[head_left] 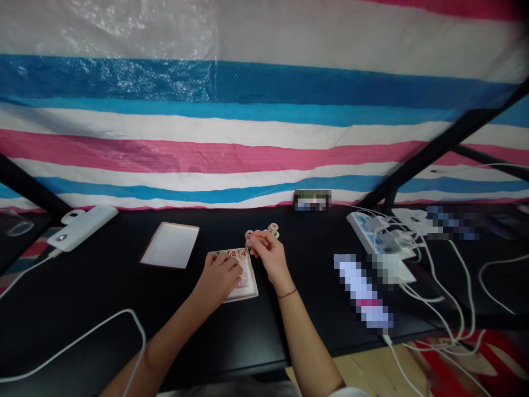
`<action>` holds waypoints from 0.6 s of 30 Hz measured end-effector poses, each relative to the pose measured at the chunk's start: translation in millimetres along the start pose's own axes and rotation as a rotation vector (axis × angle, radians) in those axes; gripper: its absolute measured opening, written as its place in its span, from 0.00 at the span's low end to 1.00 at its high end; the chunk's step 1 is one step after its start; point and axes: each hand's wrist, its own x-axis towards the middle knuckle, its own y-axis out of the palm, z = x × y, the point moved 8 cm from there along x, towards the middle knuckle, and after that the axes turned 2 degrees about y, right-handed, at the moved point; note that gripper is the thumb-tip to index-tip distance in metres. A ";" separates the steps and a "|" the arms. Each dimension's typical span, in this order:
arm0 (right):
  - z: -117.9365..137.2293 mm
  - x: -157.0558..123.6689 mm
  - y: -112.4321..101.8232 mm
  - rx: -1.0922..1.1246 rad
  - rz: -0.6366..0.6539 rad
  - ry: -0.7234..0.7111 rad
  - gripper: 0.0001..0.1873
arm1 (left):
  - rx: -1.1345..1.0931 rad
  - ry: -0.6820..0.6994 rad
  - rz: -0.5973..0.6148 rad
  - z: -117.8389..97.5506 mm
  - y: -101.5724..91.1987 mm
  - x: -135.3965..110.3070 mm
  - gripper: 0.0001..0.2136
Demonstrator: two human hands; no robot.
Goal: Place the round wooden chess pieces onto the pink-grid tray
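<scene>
My left hand (223,273) lies over a shallow white box (253,289), its fingers bent and slightly apart on the box's top row and left side. In that row, round Chinese chess pieces (243,253) with red characters show beside the fingers; others may be hidden beneath them. Just past the box's top right corner, my right hand (269,252) has thumb and fingers pinched together. Whatever lies between those fingertips is too small to make out. Right by them, a small cluster of loose round pieces (273,226) rests on the black table.
A box lid (170,245) lies inside-up to the left. At far left is a white device (82,229) with a cable. A power strip (363,231) with tangled white cables and a blurred phone-like object (363,292) occupy the right. Striped sheeting (231,160) hangs behind the table.
</scene>
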 end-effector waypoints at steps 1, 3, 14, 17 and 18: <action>-0.6 -0.1 0.7 -0.010 0.006 -0.003 0.19 | 0.028 -0.012 -0.001 1.3 0.9 -0.1 0.03; -0.4 -1.3 2.4 -0.037 0.024 -0.028 0.19 | 0.067 -0.030 0.000 3.3 2.2 -0.4 0.04; 16.9 -42.8 19.8 -0.438 0.220 -0.369 0.09 | -0.025 -0.157 -0.143 30.6 -2.4 -7.6 0.23; 17.6 -55.0 30.0 -0.670 0.293 -0.506 0.13 | -0.033 -0.191 -0.096 39.7 6.5 -11.3 0.25; 17.2 -57.9 33.0 -0.741 0.309 -0.544 0.13 | -0.039 -0.200 -0.072 41.5 9.7 -12.1 0.25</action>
